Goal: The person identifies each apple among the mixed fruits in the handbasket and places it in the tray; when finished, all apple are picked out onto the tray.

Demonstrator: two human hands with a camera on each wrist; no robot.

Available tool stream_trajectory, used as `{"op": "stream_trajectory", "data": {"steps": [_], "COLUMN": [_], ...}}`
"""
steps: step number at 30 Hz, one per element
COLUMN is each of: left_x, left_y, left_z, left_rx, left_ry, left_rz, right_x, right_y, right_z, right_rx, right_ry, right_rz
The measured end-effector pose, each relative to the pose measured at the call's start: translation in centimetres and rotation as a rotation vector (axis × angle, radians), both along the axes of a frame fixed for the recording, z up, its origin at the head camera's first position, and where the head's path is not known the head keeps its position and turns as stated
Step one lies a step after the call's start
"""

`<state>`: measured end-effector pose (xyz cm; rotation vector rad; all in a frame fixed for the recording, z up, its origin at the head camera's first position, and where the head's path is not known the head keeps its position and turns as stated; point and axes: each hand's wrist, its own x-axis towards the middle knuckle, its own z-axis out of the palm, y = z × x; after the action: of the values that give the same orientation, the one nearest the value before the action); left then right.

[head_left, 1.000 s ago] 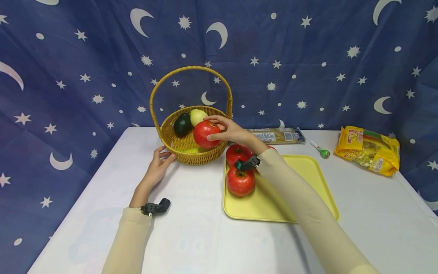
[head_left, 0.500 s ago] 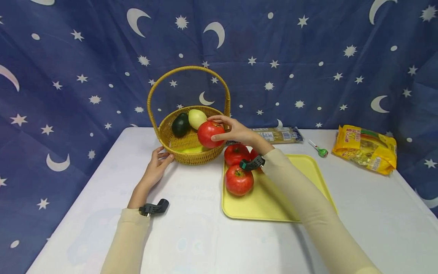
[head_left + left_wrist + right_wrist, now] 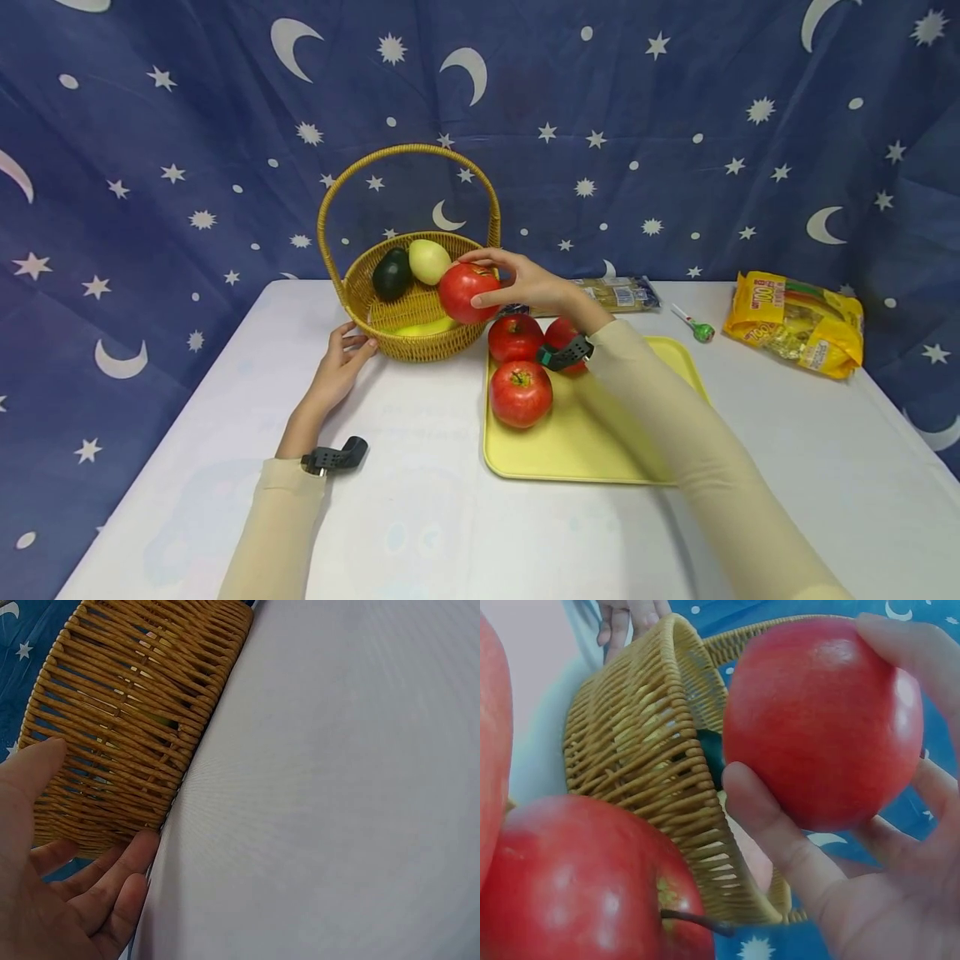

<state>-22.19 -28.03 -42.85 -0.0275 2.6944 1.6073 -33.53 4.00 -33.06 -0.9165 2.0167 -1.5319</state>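
My right hand [image 3: 528, 283] holds a red apple [image 3: 468, 292] between thumb and fingers, over the right rim of a wicker basket [image 3: 431, 346] with a tall handle. Inside the basket are an avocado [image 3: 392, 275], a pale yellow-green fruit [image 3: 430, 262] and something yellow at the bottom, partly hidden. In the right wrist view, a pinkish fruit [image 3: 751, 851] also shows through the basket's opening. My left hand [image 3: 71, 892] rests on the basket's outer front-left side, its thumb on the wicker wall and its relaxed fingers near the base.
Several red apples [image 3: 521, 393] sit at the left end of a yellow tray [image 3: 570, 454], right of the basket. Behind the tray lies a clear packaged bundle [image 3: 618, 293]. A lollipop [image 3: 701, 331] and a yellow candy bag [image 3: 795, 325] are farther right.
The right hand and its apple have shifted right, from above the basket's interior toward its right rim. My left hand stays against the basket. The head view has turned slightly.
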Motion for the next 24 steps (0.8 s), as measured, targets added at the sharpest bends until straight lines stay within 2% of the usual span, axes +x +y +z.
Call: {"op": "stream_trajectory", "data": {"steps": [10,17,24], "left_x": [-0.1,0.1,0.1], "left_y": [0.1,0.1,0.1], "left_z": [0.1,0.0,0.0], "left_rx": [0.008,-0.003,-0.003], "left_ry": [0.002,-0.006,0.000], "left_rz": [-0.006,0.000,-0.006], "right_x": [0.4,0.9,1.4], "right_y": [1.5,2.3,3.5], "right_z": [0.1,-0.1,-0.2], "right_rx": [0.070,0.071,0.054], "right_ry": [0.081,0.079,0.061], "right_rz": [-0.006,-0.018,0.013]}}
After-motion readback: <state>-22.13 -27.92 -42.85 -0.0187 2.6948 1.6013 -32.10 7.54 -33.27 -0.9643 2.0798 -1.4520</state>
